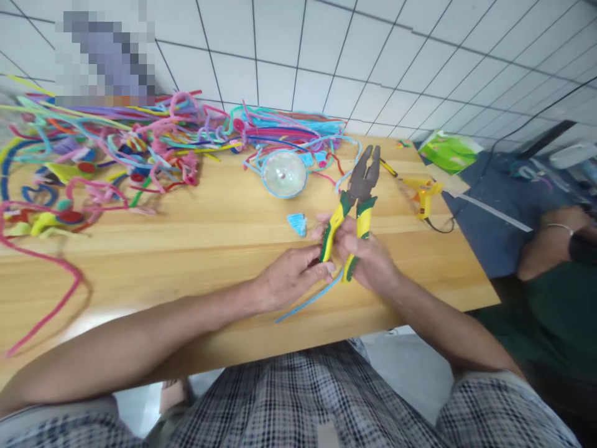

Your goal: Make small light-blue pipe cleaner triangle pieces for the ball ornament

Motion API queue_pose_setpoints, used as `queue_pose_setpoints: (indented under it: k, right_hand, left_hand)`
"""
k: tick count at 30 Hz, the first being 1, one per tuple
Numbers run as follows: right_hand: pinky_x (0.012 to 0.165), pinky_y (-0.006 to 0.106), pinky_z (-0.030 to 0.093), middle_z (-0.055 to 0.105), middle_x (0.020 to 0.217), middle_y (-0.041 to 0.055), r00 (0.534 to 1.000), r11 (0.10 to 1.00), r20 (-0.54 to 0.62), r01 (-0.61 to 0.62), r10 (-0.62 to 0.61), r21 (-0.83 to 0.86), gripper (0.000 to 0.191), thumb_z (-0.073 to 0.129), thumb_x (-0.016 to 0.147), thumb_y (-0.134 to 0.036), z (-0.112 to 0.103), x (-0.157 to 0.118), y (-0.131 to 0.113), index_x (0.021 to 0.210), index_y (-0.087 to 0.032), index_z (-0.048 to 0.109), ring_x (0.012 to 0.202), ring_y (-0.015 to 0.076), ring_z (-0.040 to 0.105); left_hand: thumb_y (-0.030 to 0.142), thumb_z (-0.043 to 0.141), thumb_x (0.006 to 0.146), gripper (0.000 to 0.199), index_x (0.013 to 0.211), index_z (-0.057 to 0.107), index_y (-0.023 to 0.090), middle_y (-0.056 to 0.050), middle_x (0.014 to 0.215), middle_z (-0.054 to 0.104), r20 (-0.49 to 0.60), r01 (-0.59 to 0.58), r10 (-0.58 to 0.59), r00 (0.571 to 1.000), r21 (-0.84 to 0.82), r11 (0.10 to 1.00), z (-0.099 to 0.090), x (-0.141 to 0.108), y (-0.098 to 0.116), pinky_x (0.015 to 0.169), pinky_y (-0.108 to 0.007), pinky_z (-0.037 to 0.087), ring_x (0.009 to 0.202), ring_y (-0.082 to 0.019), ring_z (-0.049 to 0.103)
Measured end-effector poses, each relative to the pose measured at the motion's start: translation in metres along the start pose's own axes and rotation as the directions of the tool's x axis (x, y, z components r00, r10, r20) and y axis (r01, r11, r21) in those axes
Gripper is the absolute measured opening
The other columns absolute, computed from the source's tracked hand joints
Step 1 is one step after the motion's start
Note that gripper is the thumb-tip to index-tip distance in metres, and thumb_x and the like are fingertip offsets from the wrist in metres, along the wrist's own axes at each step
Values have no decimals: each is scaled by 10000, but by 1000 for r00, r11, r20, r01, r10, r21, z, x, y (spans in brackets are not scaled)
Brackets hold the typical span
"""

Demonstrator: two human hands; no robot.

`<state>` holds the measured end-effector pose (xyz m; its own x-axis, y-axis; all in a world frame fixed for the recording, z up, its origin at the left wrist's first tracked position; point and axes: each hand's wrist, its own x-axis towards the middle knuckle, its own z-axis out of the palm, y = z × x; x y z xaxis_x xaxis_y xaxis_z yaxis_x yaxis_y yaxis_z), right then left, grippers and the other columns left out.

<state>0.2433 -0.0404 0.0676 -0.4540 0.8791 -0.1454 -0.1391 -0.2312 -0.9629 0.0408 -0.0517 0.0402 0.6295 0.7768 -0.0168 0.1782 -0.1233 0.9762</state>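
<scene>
A pair of combination pliers [362, 182] with yellow and green handles points away from me, its dark jaws slightly apart and nothing visible between them. My left hand [293, 277] is closed around the left handle. Around the right handle, my right hand [373, 258] is closed too, some of its fingers hidden behind the pliers. A blue pipe cleaner [308, 303] runs out from beneath the hands towards the front edge; its other end is hidden. Just beyond my left hand lies a small light-blue, fan-shaped piece [297, 224].
Tangled pipe cleaners [158, 155] cover the table's back left. Behind my hands sits a clear, blue-rimmed dome [284, 175]. To the right are a yellow glue gun [423, 191] with a cord, a utility knife [388, 168] and a green packet [448, 151]. Another person's arm [553, 242] is at far right.
</scene>
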Motion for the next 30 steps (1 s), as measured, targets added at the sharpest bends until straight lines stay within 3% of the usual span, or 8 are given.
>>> queue_pose_setpoints:
  k: [3,7,10,12,16,18,21,30]
  right_hand:
    - [579,298,611,842,1270,73,999,999,14,-29,30,-35,526,904,845,-499,-1,-7,8,1311,-284,790,783,186,731]
    - [763,314,634,880,1179,61,988,992,-127,-95,84,-85,353,879,833,-388,-17,-19,8,1165,-272,853,950,218,786]
    - [532,260,458,895,1134,98,970,982,-174,-181,170,-49,283,868,776,-368,-33,-23,1,1035,-253,866,909,237,792]
    - [456,246,364,895,1185,133,959,976,-195,-214,205,-26,312,876,744,-363,-43,-24,-5,1032,-242,857,992,292,827]
    - [480,250,499,880,1285,154,952,982,-250,-188,175,-29,428,906,717,-337,-62,-21,-13,1129,-235,843,1191,367,838]
    - [538,274,591,881,1276,151,953,984,-252,-179,168,-23,436,920,722,-339,-70,-19,-13,1136,-230,840,1204,368,843]
    - [623,313,676,886,1248,137,959,984,-225,-178,173,-4,425,938,724,-344,-76,-16,-9,1120,-224,842,1148,347,862]
    - [685,329,714,889,1175,109,973,982,-141,-187,184,-6,389,888,784,-249,-77,-3,15,1170,-219,851,1047,290,866]
  left_hand:
    - [425,586,1128,305,966,702,194,-43,959,796,13,-92,92,996,54,994,3,-1,-4,818,-314,570,872,-193,722]
    - [454,589,1147,326,957,657,197,-9,827,731,70,-131,120,990,179,975,6,1,-12,672,-278,496,707,-161,660]
    - [477,570,1168,382,922,666,201,-12,791,716,156,-240,196,968,354,904,2,4,-21,672,-289,489,694,-169,661]
    - [454,585,1152,391,870,675,199,-42,788,724,106,-246,225,969,533,809,-3,6,-27,726,-324,526,746,-205,695]
    - [264,660,1016,134,1061,739,165,-155,1067,805,-240,-11,293,925,756,655,-18,12,-41,978,-475,596,1066,-334,759]
    - [245,709,958,352,1293,730,137,-213,1366,782,-311,60,296,903,773,631,-23,14,-47,1111,-537,573,1292,-386,718]
    - [277,731,969,517,1467,695,141,-222,1647,671,-273,68,245,930,785,616,-27,18,-56,1250,-592,505,1532,-416,607]
    - [345,604,1146,352,1369,810,168,-190,1505,793,-146,23,200,969,857,515,-46,28,-63,1164,-538,558,1393,-372,721]
